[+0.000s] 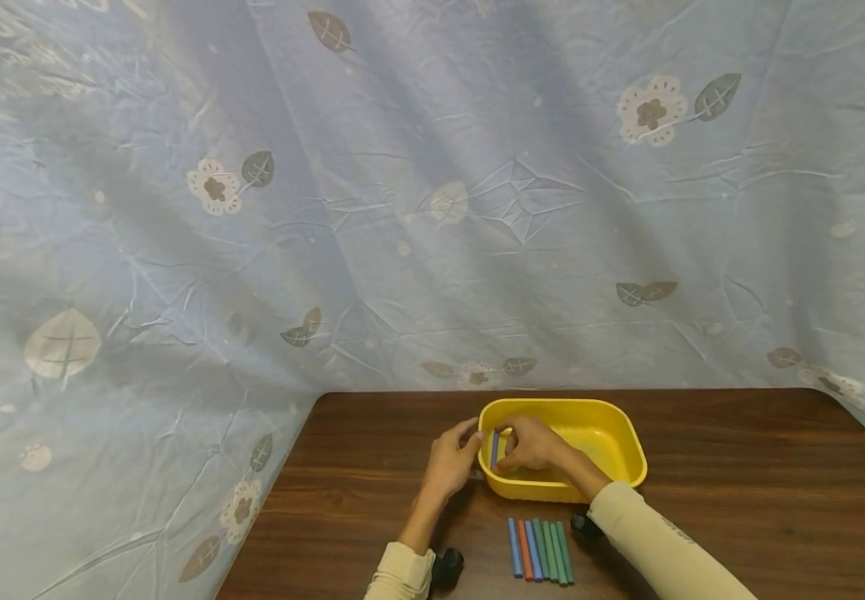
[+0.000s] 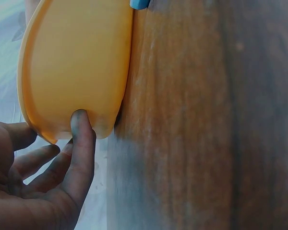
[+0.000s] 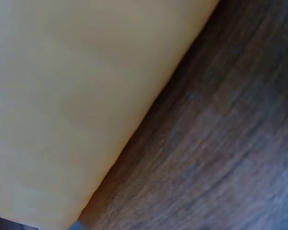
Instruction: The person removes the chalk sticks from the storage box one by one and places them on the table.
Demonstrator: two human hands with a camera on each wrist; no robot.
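Note:
A yellow plastic tub (image 1: 616,446) stands on the table. My left hand (image 1: 451,461) holds its left end; in the left wrist view the fingers (image 2: 81,148) lie against the end wall and at the rim. Inside the tub, my right hand (image 1: 533,444) pinches a thin blue-violet stick (image 1: 495,448) close to the left wall. In front of the tub lies a row of several similar sticks (image 1: 541,552), blue, red and green. A blue stick end (image 2: 139,4) shows at the top of the left wrist view. The right wrist view has only the tub wall (image 3: 77,105) and table, with no fingers.
The dark wood-grain table (image 1: 747,500) extends to both sides of the tub. A pale blue curtain (image 1: 432,275) with leaf and flower prints hangs behind and at the left. Black wrist cameras sit at the left wrist (image 1: 447,569) and right wrist (image 1: 586,525).

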